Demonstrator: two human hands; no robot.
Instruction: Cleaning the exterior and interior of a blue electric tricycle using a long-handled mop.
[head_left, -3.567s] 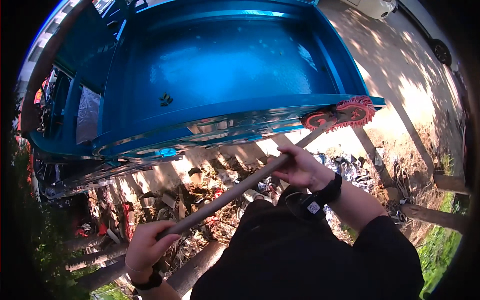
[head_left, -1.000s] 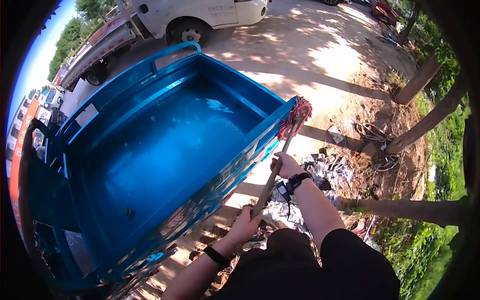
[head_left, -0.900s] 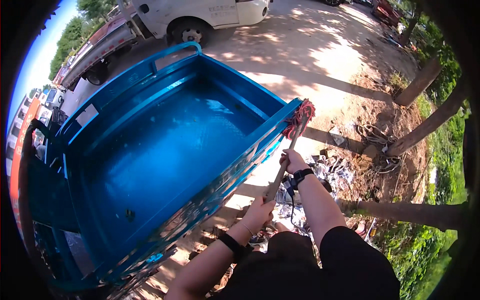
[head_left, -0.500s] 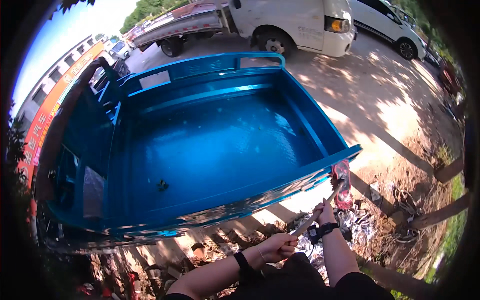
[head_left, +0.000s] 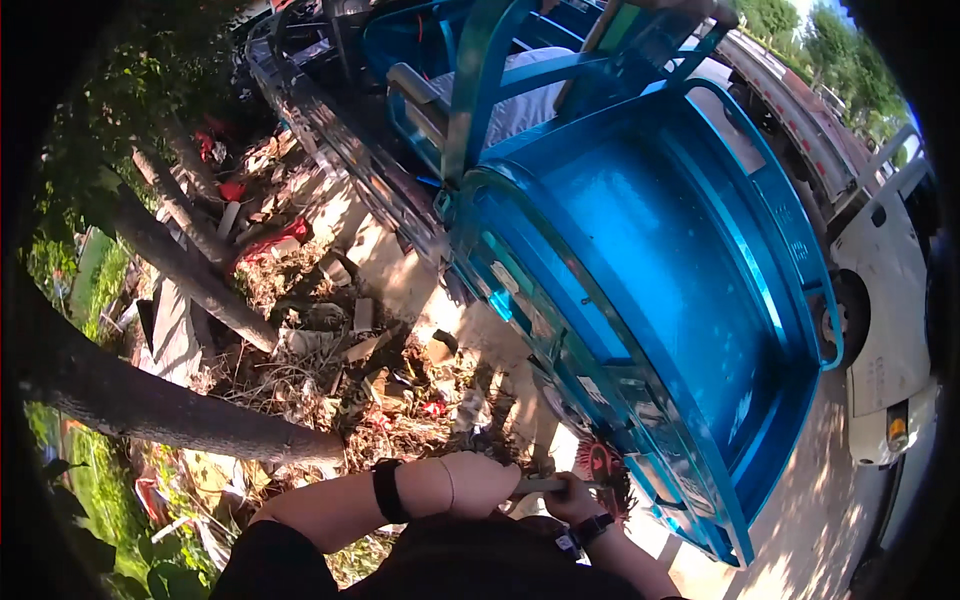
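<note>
Wooden broom handle (head_left: 540, 485) is lying across both hands at the bottom of the view, running to a red broom head (head_left: 603, 466) that is pressing against the lower outside edge of a blue cargo bed (head_left: 680, 300). The left hand (head_left: 480, 482) is closing its fingers around the handle near its end; a black band is sitting on that wrist. The right hand (head_left: 572, 497) is gripping the handle just beside the broom head, fingers wrapped around it, with a watch (head_left: 590, 528) on the wrist.

Risk, as a judgement: the bristles are working along a thin metal rim, so the broom head could be slipping off the edge and jerking the arms forward. The right knuckles are sitting very close to the bed's side wall and could be scraping against it.

Left of the bed, a pile of litter and dry twigs (head_left: 350, 370) is covering the ground beside leaning tree trunks (head_left: 170, 410); loose footing there could be causing a stumble. A white vehicle (head_left: 890, 340) is standing beyond the bed's far corner.
</note>
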